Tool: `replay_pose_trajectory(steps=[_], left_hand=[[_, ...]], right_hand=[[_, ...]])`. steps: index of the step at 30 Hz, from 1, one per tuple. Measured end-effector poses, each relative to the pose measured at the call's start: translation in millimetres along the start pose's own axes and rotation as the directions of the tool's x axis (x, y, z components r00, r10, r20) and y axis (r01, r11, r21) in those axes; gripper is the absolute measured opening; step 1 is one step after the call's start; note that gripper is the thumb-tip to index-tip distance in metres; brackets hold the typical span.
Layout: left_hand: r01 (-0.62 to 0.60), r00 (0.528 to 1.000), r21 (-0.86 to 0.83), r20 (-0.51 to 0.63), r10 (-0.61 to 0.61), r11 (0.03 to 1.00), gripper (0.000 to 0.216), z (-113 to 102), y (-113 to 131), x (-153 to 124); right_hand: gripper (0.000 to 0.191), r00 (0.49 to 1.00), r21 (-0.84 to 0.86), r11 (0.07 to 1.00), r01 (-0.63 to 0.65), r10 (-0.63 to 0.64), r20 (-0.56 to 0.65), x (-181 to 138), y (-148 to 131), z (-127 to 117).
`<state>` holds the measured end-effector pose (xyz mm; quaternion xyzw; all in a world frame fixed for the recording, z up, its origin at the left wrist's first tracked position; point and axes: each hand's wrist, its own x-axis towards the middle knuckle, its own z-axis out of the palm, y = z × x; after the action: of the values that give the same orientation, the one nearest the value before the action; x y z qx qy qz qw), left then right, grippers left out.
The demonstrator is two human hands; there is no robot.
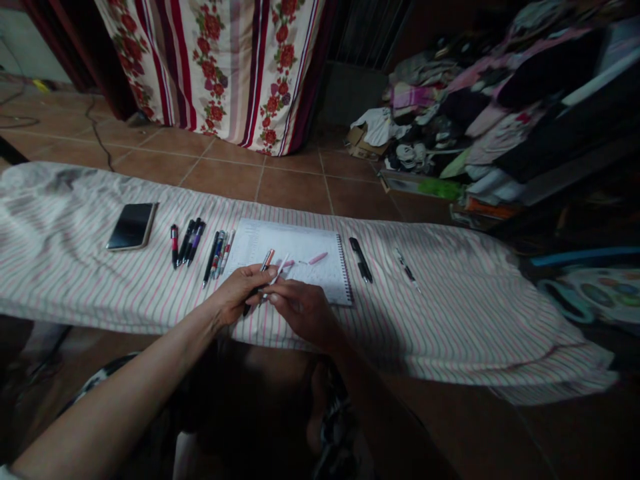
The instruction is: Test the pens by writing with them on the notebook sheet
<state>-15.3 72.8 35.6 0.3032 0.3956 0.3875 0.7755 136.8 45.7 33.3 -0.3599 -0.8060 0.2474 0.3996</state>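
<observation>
My left hand (239, 288) is closed around a dark pen (268, 259) with an orange band near its upper end. Between both hands a thin white stick-like pen part (283, 265) slants upward. My right hand (306, 308) pinches the lower end of that part, its fingertips almost meeting the left ones. Beneath them lies a spiral notebook (255, 233) with a written page. A pink pen piece (318, 258) rests on the page, with small bits beside it that I cannot make out.
Left of the notebook lie several pens (190, 241) and a phone (131, 227). A black pen (361, 260) and a slim clear pen (409, 271) lie to the right. All sit on a striped cloth (450, 320). Piled clothes (475, 100) and a flowered curtain (220, 67) stand beyond.
</observation>
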Motion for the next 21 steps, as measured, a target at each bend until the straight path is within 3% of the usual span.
replay_pose_trajectory(steps=[8, 16, 21], left_hand=[[0.031, 0.998, -0.074, -0.044, -0.034, 0.997, 0.026, -2, -1, 3], [0.035, 0.998, -0.046, -0.046, -0.037, 0.998, 0.026, -3, 1, 4], [0.021, 1.000, 0.023, 0.002, -0.021, 0.999, 0.017, -2, 2, 3]], right_hand=[[0.020, 0.996, -0.009, 0.996, 0.088, -0.088, 0.018, 1, 1, 6], [0.024, 0.977, -0.099, 0.983, -0.153, 0.136, -0.163, -3, 9, 0], [0.028, 0.996, -0.296, 0.953, -0.060, 0.040, -0.076, -2, 16, -1]])
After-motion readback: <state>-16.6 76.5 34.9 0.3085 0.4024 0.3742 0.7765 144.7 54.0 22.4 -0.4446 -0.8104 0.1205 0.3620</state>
